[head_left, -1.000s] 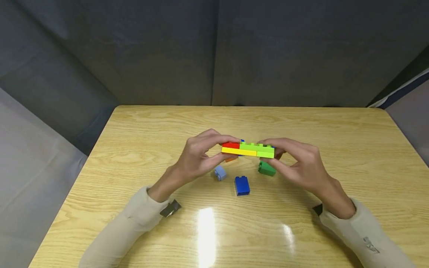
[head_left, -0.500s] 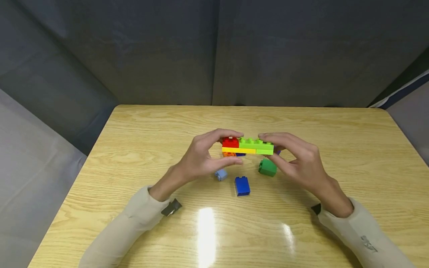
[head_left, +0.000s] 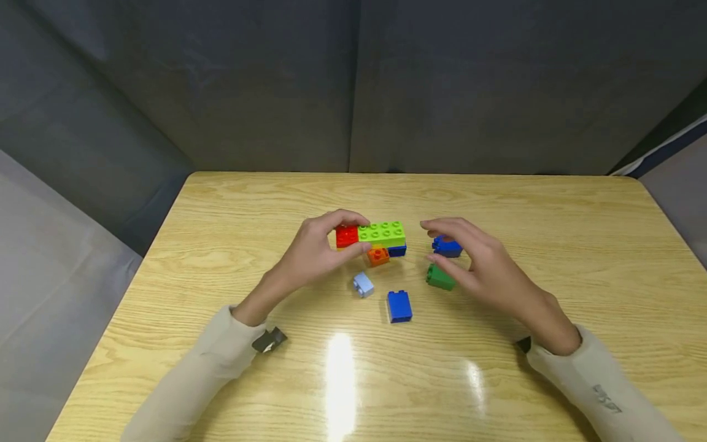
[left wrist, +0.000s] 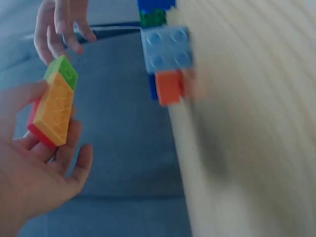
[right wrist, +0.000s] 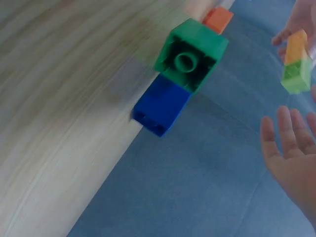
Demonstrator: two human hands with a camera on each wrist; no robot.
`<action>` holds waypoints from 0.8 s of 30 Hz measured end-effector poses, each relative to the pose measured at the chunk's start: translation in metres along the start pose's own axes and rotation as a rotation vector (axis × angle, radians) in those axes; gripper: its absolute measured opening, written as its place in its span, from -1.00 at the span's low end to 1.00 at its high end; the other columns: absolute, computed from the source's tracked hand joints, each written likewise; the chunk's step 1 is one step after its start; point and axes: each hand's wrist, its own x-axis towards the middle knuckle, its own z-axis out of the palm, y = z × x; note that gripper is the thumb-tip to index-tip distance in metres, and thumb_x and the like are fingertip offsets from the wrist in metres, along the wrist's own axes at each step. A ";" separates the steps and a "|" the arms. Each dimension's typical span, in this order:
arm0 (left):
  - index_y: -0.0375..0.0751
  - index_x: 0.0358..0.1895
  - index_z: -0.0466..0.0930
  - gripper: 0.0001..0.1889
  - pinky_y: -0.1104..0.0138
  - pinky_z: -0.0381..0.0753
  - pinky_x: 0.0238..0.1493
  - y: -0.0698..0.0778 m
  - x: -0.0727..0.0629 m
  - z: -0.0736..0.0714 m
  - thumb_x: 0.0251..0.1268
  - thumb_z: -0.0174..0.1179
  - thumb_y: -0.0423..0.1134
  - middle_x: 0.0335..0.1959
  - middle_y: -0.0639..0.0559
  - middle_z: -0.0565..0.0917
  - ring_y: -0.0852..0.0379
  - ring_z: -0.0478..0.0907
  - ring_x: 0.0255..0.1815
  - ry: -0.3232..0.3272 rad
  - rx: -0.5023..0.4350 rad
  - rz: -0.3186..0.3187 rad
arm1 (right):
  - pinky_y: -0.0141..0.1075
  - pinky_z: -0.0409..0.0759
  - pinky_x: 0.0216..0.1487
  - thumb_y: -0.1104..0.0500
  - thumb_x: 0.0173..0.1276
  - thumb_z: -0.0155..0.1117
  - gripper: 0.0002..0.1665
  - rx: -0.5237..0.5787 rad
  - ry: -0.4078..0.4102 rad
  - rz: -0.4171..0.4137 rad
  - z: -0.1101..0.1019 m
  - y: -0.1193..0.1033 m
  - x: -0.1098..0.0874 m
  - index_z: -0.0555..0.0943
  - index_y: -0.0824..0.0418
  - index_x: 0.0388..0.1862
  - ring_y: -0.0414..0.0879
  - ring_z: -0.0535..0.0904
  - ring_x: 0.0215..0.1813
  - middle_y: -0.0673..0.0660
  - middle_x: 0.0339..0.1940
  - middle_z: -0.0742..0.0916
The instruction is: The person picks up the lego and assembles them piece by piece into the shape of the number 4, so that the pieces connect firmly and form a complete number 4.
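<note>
My left hand (head_left: 316, 248) pinches a block of joined toy bricks (head_left: 382, 234) by its red end, thumb on the near side and fingers on the far side. Red and lime green bricks with studs up form its top layer; yellow and lime green show beneath in the left wrist view, where the block (left wrist: 58, 106) hangs above table height. To the right, my right hand (head_left: 488, 261) is apart from the block, fingers relaxed and holding nothing. It hovers by a blue brick (head_left: 448, 248) and a green brick (head_left: 440, 277), partly covering both.
Below the held block lie an orange brick (head_left: 378, 257) and a dark blue brick (head_left: 397, 251), partly hidden. Nearer me are a light blue brick (head_left: 363, 285) and a blue brick (head_left: 399, 306). The wooden table (head_left: 265, 202) ends at a dark curtain (head_left: 265, 92).
My right hand has let go of the block. My left hand has moved it leftward and regripped it by the red end, and its studded top now faces up more.
</note>
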 end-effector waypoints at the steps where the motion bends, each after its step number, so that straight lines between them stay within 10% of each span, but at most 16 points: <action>1: -0.24 0.10 0.69 -0.66 0.23 0.63 -0.17 -0.004 -0.002 -0.003 0.30 0.47 -0.28 -0.01 -0.01 0.76 0.09 0.58 -0.18 -0.001 0.015 -0.039 | -0.57 0.41 0.29 0.37 0.31 0.50 -0.39 -0.012 -0.010 0.015 -0.001 0.001 -0.001 0.56 0.32 0.33 0.06 0.65 0.18 0.18 0.20 0.70; 9: -0.24 0.13 0.66 -0.63 0.21 0.60 -0.05 -0.028 -0.010 -0.021 0.31 0.47 -0.25 0.07 -0.05 0.73 0.05 0.60 -0.09 -0.085 0.173 -0.265 | -0.56 0.46 0.24 0.46 0.24 0.48 -0.44 -0.011 -0.065 0.051 -0.002 0.007 -0.004 0.63 0.29 0.24 0.02 0.68 0.16 0.16 0.17 0.74; 18: -0.29 0.07 0.69 -0.65 0.15 0.58 0.04 -0.043 -0.013 -0.029 0.23 0.50 -0.37 0.05 -0.11 0.73 0.00 0.60 -0.04 -0.172 0.297 -0.330 | -0.63 0.45 0.18 0.45 0.27 0.47 -0.55 -0.014 -0.098 0.066 -0.005 0.011 -0.006 0.68 0.28 0.14 0.00 0.70 0.11 0.12 0.09 0.76; 24: -0.26 0.06 0.68 -0.64 0.12 0.58 0.00 -0.050 -0.015 -0.031 0.21 0.53 -0.34 -0.01 -0.08 0.74 -0.03 0.61 -0.09 -0.216 0.343 -0.349 | -0.29 0.71 0.00 0.46 0.30 0.45 -0.60 -0.008 -0.134 0.078 -0.006 0.011 -0.009 0.70 0.22 0.10 -0.06 0.74 0.02 0.06 0.04 0.78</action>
